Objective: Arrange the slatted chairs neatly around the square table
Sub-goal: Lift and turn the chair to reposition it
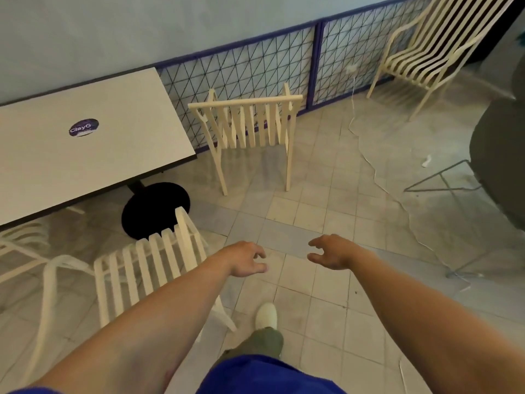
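The square table (85, 155) has a pale top with a round sticker and a black round base, at the left against the wall. A cream slatted chair (250, 123) stands to the table's right, its back toward me. A second slatted chair (142, 268) sits at the table's near side, beside my left forearm. A third slatted chair (431, 52) stands far right by the fence. My left hand (244, 260) and my right hand (332, 251) hover over the floor with fingers loosely curled, holding nothing, well short of the middle chair.
A wire-mesh fence (255, 61) with a blue frame runs along the wall. A white cable (377, 177) snakes over the tiled floor on the right. A dark round object on a wire stand (500, 166) fills the right edge. My shoe (267, 314) is on the tiles below.
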`<state>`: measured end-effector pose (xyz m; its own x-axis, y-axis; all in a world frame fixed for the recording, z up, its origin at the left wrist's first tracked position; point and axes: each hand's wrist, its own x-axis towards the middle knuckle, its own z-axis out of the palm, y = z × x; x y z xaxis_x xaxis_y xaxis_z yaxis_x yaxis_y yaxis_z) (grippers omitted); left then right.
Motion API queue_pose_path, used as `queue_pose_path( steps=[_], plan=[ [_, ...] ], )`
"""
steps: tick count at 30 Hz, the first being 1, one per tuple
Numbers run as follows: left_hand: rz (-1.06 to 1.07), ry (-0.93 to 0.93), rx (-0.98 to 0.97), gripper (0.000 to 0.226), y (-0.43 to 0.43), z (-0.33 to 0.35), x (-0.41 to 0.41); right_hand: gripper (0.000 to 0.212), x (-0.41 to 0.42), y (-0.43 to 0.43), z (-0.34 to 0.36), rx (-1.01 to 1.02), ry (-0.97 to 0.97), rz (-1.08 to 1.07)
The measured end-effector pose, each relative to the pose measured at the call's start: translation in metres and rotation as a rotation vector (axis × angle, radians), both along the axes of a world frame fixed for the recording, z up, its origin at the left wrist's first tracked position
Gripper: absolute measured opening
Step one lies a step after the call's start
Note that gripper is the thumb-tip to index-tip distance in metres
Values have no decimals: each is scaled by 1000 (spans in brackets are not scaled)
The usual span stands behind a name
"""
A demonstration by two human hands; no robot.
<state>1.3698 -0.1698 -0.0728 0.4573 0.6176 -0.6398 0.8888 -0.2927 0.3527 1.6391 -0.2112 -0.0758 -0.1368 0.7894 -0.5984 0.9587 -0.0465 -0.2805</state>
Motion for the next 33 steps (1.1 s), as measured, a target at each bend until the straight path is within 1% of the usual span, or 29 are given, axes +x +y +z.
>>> queue_pose_path(
  steps=[7, 10, 14, 17, 25, 29, 33],
  plan=[
    [36, -6, 24, 55, 108, -15, 20, 61, 26, 109, -7, 12, -28, 32],
    [35, 14, 21, 56, 155, -8, 27, 60, 33, 154, -1, 21, -33, 19],
    [48, -19, 39, 54, 212, 5, 36, 61, 41, 211, 5, 27, -12, 27],
    [61, 7, 43, 55, 249, 10, 44, 61, 49, 253, 6, 32, -22, 58],
    [182, 18, 20, 59, 342, 9, 73, 60, 83, 380, -3, 62, -4, 175],
    [285, 7, 3, 59, 384, 14, 93, 59, 107, 444, 4, 69, 3, 238],
    [343, -5, 38, 57, 418, 21, 108, 60, 122, 502, 13, 87, -13, 293]
  ],
)
